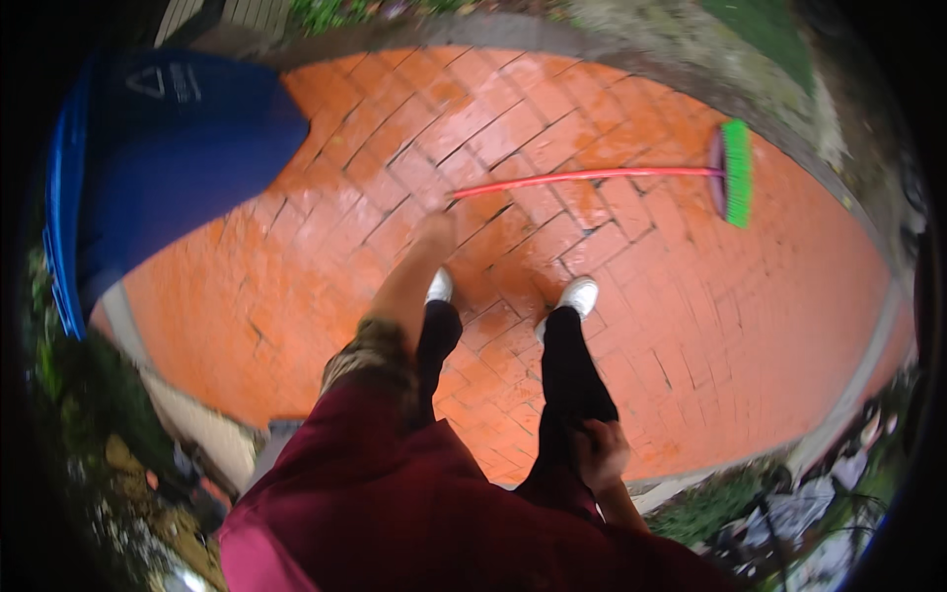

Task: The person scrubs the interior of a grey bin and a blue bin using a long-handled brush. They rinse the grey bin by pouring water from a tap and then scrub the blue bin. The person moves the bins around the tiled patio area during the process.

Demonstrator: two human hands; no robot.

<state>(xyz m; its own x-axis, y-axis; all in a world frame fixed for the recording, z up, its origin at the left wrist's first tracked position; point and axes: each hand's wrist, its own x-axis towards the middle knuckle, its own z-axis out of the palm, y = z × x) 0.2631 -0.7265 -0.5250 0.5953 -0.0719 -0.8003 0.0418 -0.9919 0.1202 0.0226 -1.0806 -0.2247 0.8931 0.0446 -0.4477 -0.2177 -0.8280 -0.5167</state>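
My left hand (442, 220) reaches forward over the paving, blurred, at the near end of a broom's red handle (592, 175). Its fingers blend into the orange ground, so their grip on the handle cannot be made out. The handle runs rightward to a broom head with bright green bristles (736, 174), which face away to the right. Beside my thigh in black trousers, my right hand (605, 450) hangs with its fingers curled and no object visible in it. My white shoes (581, 294) stand apart on the paving.
A large blue bin (192, 163) stands at the left. Wet orange paving (510, 126) surrounds my feet, bordered by a curved kerb (473, 31). Plants and assorted items line the lower edges, and a wooden slatted surface (255, 16) shows at upper left.
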